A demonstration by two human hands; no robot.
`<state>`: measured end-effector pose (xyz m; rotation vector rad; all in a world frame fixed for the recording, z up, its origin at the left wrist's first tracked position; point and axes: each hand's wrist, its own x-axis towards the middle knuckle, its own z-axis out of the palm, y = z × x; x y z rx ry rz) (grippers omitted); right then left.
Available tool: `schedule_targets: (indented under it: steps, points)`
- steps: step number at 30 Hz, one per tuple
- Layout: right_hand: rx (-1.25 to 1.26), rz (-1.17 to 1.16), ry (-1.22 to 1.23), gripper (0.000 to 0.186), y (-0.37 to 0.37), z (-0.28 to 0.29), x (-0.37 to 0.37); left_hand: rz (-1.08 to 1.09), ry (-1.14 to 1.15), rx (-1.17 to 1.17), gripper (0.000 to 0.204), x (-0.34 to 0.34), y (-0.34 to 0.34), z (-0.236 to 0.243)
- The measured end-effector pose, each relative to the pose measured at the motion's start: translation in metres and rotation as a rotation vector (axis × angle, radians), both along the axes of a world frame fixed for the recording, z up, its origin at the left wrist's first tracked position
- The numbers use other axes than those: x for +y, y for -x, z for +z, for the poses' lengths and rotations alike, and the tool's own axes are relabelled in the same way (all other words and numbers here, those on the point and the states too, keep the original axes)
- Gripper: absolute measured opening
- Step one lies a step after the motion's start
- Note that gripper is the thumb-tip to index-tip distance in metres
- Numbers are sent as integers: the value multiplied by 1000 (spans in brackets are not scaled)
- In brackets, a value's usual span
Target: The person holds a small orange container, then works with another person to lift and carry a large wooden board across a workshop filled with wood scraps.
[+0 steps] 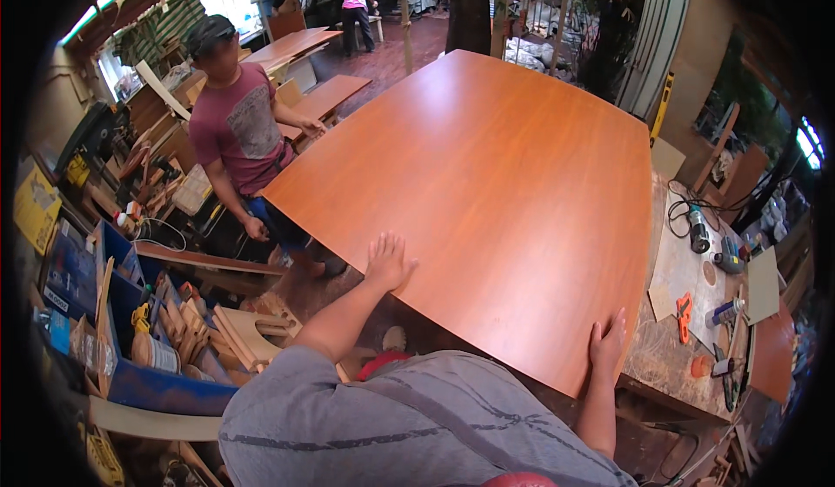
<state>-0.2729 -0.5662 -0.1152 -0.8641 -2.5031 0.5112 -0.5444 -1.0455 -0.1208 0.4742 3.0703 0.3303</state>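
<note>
A large, glossy orange-brown wooden panel (487, 191) stretches away in front of me. My left hand (390, 263) lies palm down on its near left edge, fingers stretched out. Close to the near right corner, my right hand (608, 342) rests against the panel with its fingers extended upward. Neither hand wraps round anything. A co-worker in a maroon T-shirt (252, 126) stands at the panel's left side, one hand (310, 127) beside its edge and the other hanging lower.
On the right, a worn workbench (665, 348) carries a power tool (698, 230), an orange-handled tool (684, 316) and a spray can (724, 313). A blue bin (161, 389) of wood offcuts stands at left. Another person (357, 4) bends over far back, near a tree trunk (470, 13).
</note>
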Motion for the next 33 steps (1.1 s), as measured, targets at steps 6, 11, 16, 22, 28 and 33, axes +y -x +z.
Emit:
schedule_targets:
  steps: [6, 11, 16, 22, 28, 33]
  points:
    - [-19, -14, 1, 75, 3, 1, -3, 17, -37, -13, 76, 0, -4, 3]
    - [-5, -21, 10, 76, 1, 1, -2, 16, -35, 0, 75, 3, -6, 5]
    - [6, -18, 10, 75, 2, 3, -3, 23, -32, -23, 74, 4, -6, 8]
    - [-5, -28, 16, 75, 1, 5, -3, 42, -23, -60, 75, 6, -8, 14]
    - [-39, -59, 12, 75, 3, 4, -2, 46, 12, -65, 76, 4, 4, 16]
    - [-29, -68, 54, 74, 2, -1, 2, 59, 0, -71, 76, -7, 26, 18]
